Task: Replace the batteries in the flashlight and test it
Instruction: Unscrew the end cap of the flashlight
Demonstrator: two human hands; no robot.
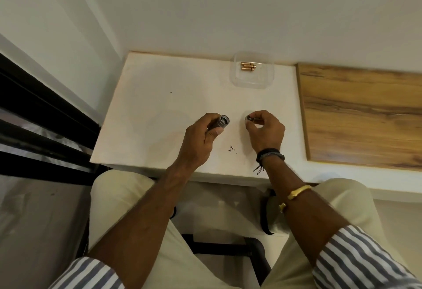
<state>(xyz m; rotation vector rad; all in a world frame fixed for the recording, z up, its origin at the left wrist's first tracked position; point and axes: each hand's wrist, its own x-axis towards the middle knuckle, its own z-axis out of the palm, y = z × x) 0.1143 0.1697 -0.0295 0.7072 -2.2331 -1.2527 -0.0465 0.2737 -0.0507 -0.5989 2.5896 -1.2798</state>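
My left hand (pixel 201 139) grips the dark flashlight body (pixel 221 122), whose open silver-rimmed end points right. A small gap separates it from a small silver and dark piece (pixel 249 119), which looks like the flashlight's cap, pinched in the fingertips of my right hand (pixel 266 132). Both hands hover just over the white table (pixel 159 110). At the table's far edge stands a clear plastic box (pixel 251 80) with a few copper-coloured batteries (pixel 248 66) lying in it.
A wooden panel (pixel 363 115) adjoins the table on the right. White walls close the back and left. A dark frame (pixel 41 115) runs down the left side. Small dark specks (pixel 231 149) lie on the table between my wrists. My knees sit below the table's front edge.
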